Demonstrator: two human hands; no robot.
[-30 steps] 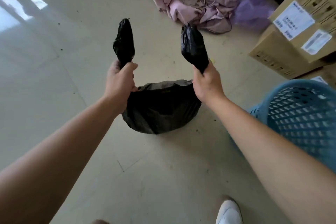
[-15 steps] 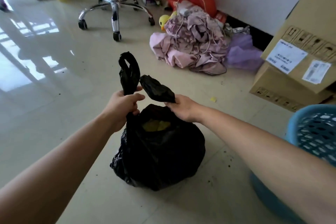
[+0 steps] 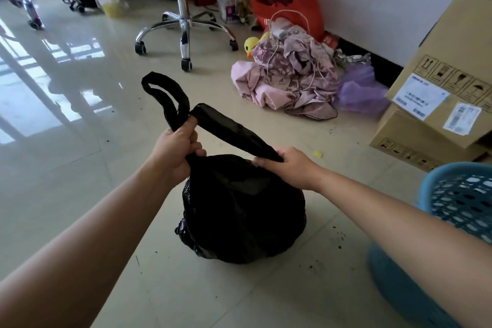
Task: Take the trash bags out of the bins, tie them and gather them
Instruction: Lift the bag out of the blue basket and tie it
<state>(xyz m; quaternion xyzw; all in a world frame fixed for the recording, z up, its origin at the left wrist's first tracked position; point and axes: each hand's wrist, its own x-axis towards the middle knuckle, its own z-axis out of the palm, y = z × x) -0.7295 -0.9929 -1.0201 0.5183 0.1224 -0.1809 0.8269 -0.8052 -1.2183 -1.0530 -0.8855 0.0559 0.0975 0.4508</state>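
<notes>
A person's left hand clenches one black handle of the trash bag, its loop standing above the fist. The right hand grips the base of the other handle, now drawn flat across to touch the left thumb. A second ago the two handles stood upright and well apart; half a second ago yellow rubbish showed at the open mouth, which is now pulled shut. The crossing looks like the first turn of a knot, not yet tied. The bag sits on the tiled floor between the forearms, out of the blue bin beside the right arm. Beyond lie a heap of pink cloth, cardboard boxes and an office chair.
</notes>
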